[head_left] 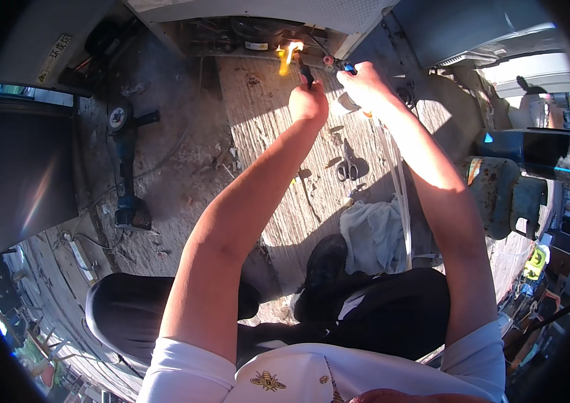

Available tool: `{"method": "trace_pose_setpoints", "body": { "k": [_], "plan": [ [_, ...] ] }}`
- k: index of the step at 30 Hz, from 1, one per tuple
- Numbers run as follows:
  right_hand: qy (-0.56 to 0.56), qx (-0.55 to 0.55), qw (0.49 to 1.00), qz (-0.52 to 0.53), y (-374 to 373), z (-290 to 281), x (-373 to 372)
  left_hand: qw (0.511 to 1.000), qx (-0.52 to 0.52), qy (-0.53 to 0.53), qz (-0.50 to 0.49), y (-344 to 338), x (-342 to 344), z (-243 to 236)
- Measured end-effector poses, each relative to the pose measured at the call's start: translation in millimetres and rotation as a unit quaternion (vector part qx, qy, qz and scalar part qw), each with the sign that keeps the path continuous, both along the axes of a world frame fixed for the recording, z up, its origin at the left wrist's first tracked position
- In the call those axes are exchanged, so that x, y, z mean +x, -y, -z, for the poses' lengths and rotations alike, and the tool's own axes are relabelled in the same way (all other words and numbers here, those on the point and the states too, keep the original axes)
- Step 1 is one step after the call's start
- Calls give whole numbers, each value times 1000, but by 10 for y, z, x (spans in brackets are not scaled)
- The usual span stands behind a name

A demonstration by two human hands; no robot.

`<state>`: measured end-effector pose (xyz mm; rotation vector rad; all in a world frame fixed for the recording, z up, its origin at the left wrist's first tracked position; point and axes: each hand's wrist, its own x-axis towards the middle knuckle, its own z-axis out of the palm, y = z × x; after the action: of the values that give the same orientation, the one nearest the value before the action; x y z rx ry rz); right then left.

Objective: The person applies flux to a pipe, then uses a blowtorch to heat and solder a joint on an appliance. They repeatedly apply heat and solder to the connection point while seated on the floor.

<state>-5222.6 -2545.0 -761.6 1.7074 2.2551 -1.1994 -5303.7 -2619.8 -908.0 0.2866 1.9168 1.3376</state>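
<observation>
The fingers of the left hand (pixel 308 103) are gripping a dark tool (pixel 306 72), a yellow flame (pixel 289 55) burning beside its tip. The right hand's (pixel 364 86) fingers are closing around a small blue object (pixel 347 67). Both things are sitting near the far edge of the wooden board (pixel 265 134), before the appliance (pixel 271 8). Scissors (pixel 347 168) are lying well in from the board's left edge; beyond that edge, an angle grinder (pixel 124 164) is resting on the floor (pixel 171 161).
</observation>
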Motion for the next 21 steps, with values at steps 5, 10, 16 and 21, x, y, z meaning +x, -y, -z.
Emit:
{"method": "trace_pose_setpoints", "body": {
  "k": [5,10,16,21],
  "plan": [
    [10,-6,1000,20,11,-30,4,1000,2,18,23,31,-28,-111],
    [-1,21,1000,20,-23,93,28,997,-61,-41,25,98,-7,-264],
    [5,25,1000,-1,-56,136,-12,999,-30,-14,10,173,32,-3],
    [11,37,999,6,-124,205,75,999,-15,25,34,96,120,170]
  ]
}}
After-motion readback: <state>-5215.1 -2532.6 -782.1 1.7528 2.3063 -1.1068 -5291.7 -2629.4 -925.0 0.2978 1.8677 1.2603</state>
